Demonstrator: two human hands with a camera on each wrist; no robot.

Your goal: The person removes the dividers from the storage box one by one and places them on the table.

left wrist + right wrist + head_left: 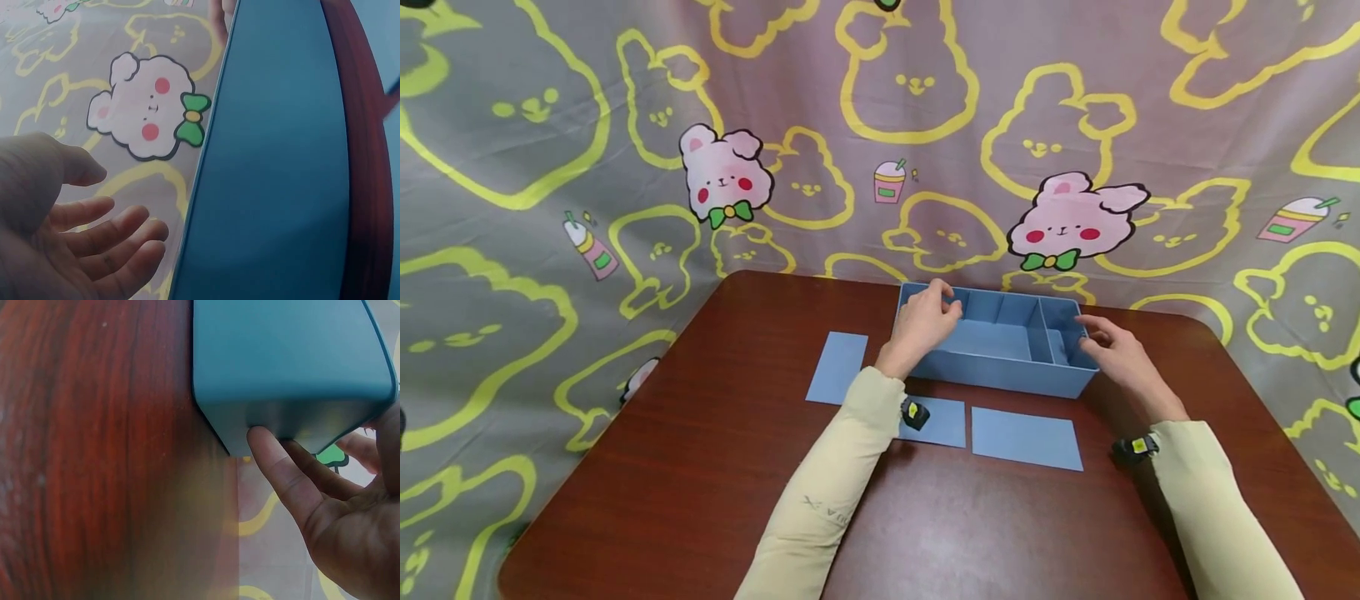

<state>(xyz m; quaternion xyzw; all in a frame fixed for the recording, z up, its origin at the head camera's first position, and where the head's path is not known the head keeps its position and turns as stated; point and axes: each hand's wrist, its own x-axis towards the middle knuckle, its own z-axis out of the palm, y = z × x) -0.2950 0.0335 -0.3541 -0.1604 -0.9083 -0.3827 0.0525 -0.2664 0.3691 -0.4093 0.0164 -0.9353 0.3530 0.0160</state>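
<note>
A blue rectangular box (981,371) stands open-topped near the back of the table, with a divider (1045,331) setting off a small compartment at its right end. My left hand (923,321) hovers over the box's left part, its fingers loosely bent and holding nothing. In the left wrist view that hand (94,231) is apart from the box's long blue wall (275,150). My right hand (1116,354) is at the box's right end, fingertips at the rim. The right wrist view shows straight fingers (284,478) against the end wall (240,419).
Three flat blue panels lie on the brown table (700,467): a left one (837,367), a middle one (943,422) partly under my left forearm, and a right one (1026,437). A patterned curtain (820,167) hangs behind the table.
</note>
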